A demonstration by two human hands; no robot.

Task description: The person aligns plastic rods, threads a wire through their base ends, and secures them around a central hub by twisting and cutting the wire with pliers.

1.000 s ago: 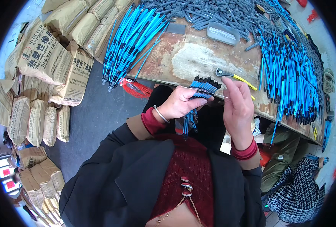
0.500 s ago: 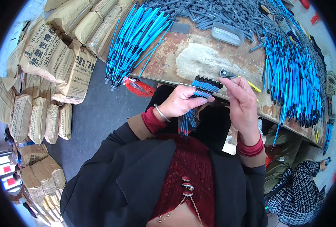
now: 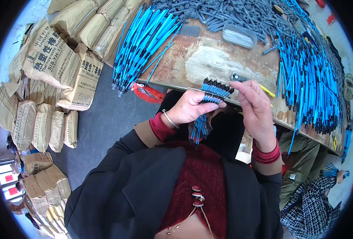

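Note:
My left hand [image 3: 190,107] grips a bundle of thin blue rods [image 3: 211,97] with black tips, held just off the table's near edge. The black tips stand side by side in a slanting row above my thumb, and the lower ends fan out beneath the hand. A thin, pale, needle-like strip seems to run along the row. My right hand [image 3: 256,105] is at the row's right end, thumb and index finger pinched together. Whatever sits between those fingertips is too small to make out.
The wooden table [image 3: 176,65] bears blue rods [image 3: 146,44] at left, more rods [image 3: 310,87] at right, grey plastic parts [image 3: 224,14], a clear box [image 3: 239,36] and yellow-handled pliers [image 3: 266,89]. Paper sacks [image 3: 49,59] stand left. A co-worker [image 3: 313,203] sits lower right, holding rods.
My right hand has turned slightly, its fingers closer together at the row's end. The left hand keeps its grip. The co-worker's hand has moved lower, with a fanned bundle now showing.

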